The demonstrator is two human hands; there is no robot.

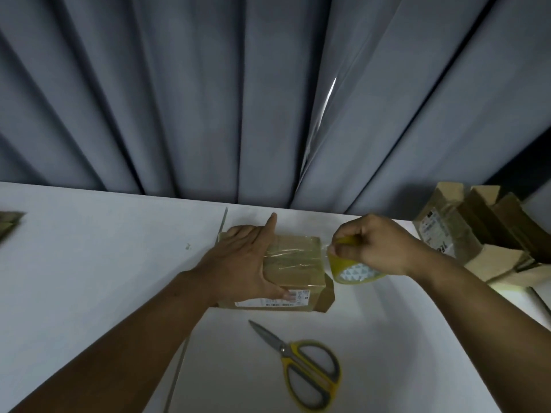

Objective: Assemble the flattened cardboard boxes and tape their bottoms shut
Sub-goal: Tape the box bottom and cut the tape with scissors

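A small brown cardboard box (298, 272) stands on the white table (104, 263) with its taped face up. My left hand (241, 263) lies flat on the box's left half, fingers straight, thumb against the near side by a white label. My right hand (372, 245) grips a roll of yellowish clear tape (354, 271) just off the box's right edge. A strip of tape runs from the roll across the top of the box under my left hand.
Yellow-handled scissors (301, 365) lie closed on the table in front of the box. Assembled open boxes (477, 234) stand at the right edge. A flat piece of cardboard (9, 222) shows at the far left. Grey curtains (208, 99) hang behind the table.
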